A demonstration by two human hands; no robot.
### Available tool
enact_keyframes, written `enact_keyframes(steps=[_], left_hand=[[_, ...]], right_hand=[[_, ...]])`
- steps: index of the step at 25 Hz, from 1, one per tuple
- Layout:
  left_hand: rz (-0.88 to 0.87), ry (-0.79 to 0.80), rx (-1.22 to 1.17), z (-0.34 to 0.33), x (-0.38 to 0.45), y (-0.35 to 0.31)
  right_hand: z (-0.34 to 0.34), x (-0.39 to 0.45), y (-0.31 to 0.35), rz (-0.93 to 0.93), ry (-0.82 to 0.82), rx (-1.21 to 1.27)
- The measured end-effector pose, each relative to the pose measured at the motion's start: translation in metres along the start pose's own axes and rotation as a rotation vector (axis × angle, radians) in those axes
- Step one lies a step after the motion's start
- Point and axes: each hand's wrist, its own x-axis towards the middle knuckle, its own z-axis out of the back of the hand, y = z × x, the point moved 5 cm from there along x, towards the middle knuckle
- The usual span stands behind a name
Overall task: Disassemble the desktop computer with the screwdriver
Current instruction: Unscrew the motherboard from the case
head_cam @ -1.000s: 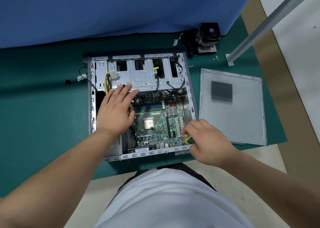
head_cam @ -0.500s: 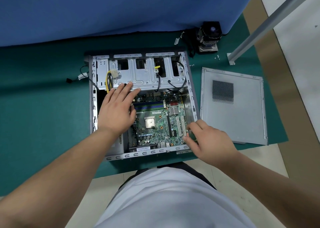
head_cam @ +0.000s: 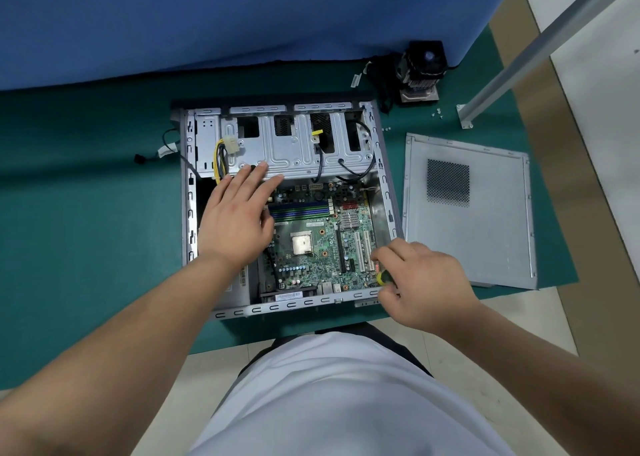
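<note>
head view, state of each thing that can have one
computer case: open, lying on its side
side panel: off, flat on the mat
cpu cooler: out, on the mat
left hand: flat, fingers on the drive cage
right hand: grips the screwdriver

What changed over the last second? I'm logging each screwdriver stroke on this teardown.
The right hand shifted slightly at the case's near right corner; the screwdriver handle, hidden half a second ago, shows again in its grip. The left hand stayed flat over the motherboard; the side panel did not move.
</note>
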Motion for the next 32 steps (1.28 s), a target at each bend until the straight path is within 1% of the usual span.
enact_keyframes(steps=[2, 5, 9, 12, 18, 32], left_hand=[[0.002, 0.001, -0.001, -0.0002, 0.0, 0.0006], [0.008, 0.007, -0.003, -0.0007, -0.0002, 0.0014], [0.002, 0.003, -0.007, 0.0001, -0.0003, 0.0006], [0.002, -0.006, -0.007, 0.0011, -0.0003, 0.0007], [0.001, -0.001, -0.005, 0.0001, -0.0006, 0.0005], [0.006, 0.011, -0.026, 0.0012, -0.0004, 0.0011]], right_hand=[[-0.0008, 0.0004, 0.0003, 0.005, -0.013, -0.013], [-0.0046, -0.0004, 0.004, 0.119, -0.005, -0.018], [-0.0017, 0.0005, 0.0011, 0.011, -0.013, -0.012], [-0.0053, -0.0005, 0.003, 0.081, 0.044, 0.05], [-0.0065, 0.0002, 0.0038, 0.067, 0.061, 0.053], [0.0027, -0.0038, -0.002, 0.045, 0.008, 0.155]])
